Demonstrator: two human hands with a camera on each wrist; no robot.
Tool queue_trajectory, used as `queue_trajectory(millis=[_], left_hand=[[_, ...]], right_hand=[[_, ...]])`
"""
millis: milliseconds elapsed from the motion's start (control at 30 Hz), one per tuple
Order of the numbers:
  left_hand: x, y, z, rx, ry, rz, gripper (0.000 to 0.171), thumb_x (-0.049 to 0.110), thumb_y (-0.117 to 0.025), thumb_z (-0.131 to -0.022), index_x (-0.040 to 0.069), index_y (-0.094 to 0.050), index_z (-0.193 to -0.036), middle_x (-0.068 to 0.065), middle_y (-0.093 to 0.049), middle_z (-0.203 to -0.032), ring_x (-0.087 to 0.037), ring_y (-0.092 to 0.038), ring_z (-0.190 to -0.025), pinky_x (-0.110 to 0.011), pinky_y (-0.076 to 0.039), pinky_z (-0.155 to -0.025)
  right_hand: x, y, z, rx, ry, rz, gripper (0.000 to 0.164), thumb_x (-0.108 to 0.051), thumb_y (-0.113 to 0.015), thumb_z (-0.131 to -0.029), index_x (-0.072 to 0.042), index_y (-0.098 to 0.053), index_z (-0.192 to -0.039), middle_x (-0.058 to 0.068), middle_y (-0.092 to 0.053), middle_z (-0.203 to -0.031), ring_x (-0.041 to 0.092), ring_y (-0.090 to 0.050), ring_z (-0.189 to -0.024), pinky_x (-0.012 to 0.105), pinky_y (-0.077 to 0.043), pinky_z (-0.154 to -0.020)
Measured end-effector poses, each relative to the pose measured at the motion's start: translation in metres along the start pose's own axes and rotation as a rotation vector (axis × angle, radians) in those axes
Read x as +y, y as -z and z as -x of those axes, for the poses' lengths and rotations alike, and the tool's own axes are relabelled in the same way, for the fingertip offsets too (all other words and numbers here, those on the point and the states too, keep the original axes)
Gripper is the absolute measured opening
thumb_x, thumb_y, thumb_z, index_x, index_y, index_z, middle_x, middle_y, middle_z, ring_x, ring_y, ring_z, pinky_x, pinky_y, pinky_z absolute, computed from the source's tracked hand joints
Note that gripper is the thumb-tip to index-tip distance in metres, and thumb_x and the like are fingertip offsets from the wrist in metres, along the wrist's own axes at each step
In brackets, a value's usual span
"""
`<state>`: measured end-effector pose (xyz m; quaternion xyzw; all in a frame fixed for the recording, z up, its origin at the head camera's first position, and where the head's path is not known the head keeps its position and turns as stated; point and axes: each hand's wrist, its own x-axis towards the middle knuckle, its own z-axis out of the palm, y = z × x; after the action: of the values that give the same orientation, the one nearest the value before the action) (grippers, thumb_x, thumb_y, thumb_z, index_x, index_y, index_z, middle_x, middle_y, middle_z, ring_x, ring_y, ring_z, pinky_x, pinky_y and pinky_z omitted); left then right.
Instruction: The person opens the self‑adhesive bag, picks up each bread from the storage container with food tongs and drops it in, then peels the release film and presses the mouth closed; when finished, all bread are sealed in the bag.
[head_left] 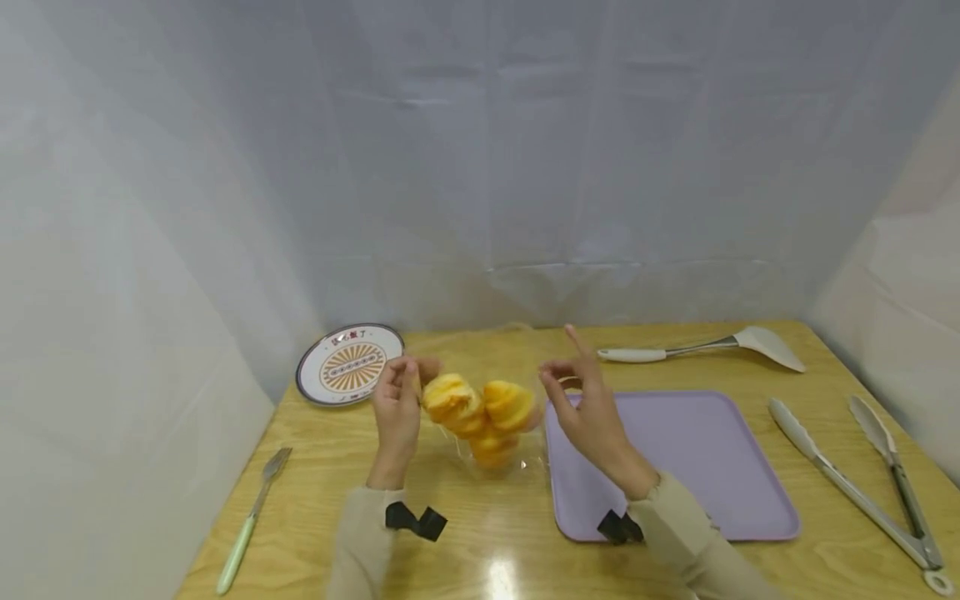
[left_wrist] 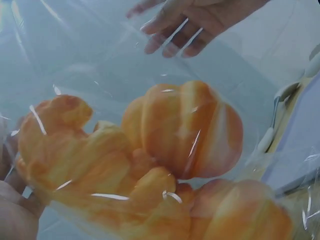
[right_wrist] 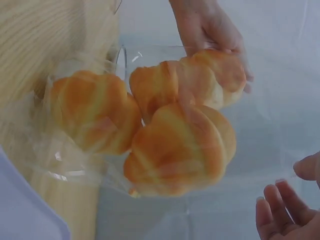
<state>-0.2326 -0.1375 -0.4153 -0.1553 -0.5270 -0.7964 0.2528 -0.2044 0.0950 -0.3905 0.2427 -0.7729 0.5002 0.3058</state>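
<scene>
Between the hands hangs a clear plastic bag (head_left: 517, 467) with several golden bread rolls (head_left: 510, 404) inside, raised over the table. A twisted, croissant-like roll (left_wrist: 75, 150) shows in the left wrist view beside a rounded, ridged roll (left_wrist: 185, 130). My left hand (head_left: 397, 408) grips the bag's left side, close by one roll; part of this hand is hidden behind the film in its wrist view. On the other side, my right hand (head_left: 588, 408) pinches the bag's edge between thumb and fingertips, its index finger pointing up. Its fingers (right_wrist: 275, 210) stand apart from the rolls.
A patterned plate (head_left: 311, 375) lies at the back left, a green-handled fork (head_left: 247, 525) at the front left. The purple tray (head_left: 675, 450) lies under my right forearm. Behind it rests a white spatula (head_left: 765, 346); spread tongs (head_left: 862, 492) lie at the right edge.
</scene>
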Motion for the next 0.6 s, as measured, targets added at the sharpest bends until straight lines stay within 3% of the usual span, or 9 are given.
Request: queue_trajectory(millis=[67,233,400,600], left_hand=[[-0.001,-0.004,0.000,0.019,-0.018,0.025,0.008,0.022,-0.057,-0.099,0.017,-0.059,-0.093,0.010,-0.074,-0.089,-0.003,-0.070,-0.085,-0.018,-0.055,-0.083],[0.000,-0.010,-0.001,0.040,-0.029,0.000,0.009,0.019,-0.057,-0.100,0.017,-0.060,-0.091,0.010,-0.073,-0.087,-0.002,-0.069,-0.084,-0.017,-0.055,-0.082],[0.007,-0.007,-0.009,0.064,-0.072,-0.081,0.009,0.026,-0.064,-0.095,0.020,-0.064,-0.088,0.012,-0.073,-0.087,-0.001,-0.067,-0.085,-0.016,-0.052,-0.085],[0.016,-0.007,-0.021,0.091,-0.176,-0.058,0.010,0.028,-0.069,-0.090,0.018,-0.069,-0.088,0.009,-0.074,-0.086,-0.004,-0.064,-0.083,-0.017,-0.051,-0.082]], right_hand=[[0.002,-0.001,0.002,0.005,-0.076,-0.031,0.054,0.004,-0.066,-0.089,0.007,-0.042,-0.137,0.019,-0.070,-0.095,0.026,-0.066,-0.084,0.028,-0.058,-0.073],[0.006,-0.003,0.004,0.016,-0.218,-0.009,0.014,-0.005,-0.065,-0.092,0.003,-0.069,-0.103,0.015,-0.073,-0.095,0.018,-0.067,-0.084,0.023,-0.056,-0.075],[0.004,-0.001,-0.008,0.007,-0.324,-0.008,0.018,-0.015,-0.063,-0.095,-0.002,-0.072,-0.104,0.013,-0.074,-0.101,0.022,-0.068,-0.089,0.024,-0.054,-0.079],[-0.006,0.000,-0.028,-0.028,-0.368,-0.108,0.022,-0.019,-0.062,-0.097,-0.002,-0.071,-0.108,0.016,-0.072,-0.106,0.026,-0.067,-0.097,0.027,-0.055,-0.086]])
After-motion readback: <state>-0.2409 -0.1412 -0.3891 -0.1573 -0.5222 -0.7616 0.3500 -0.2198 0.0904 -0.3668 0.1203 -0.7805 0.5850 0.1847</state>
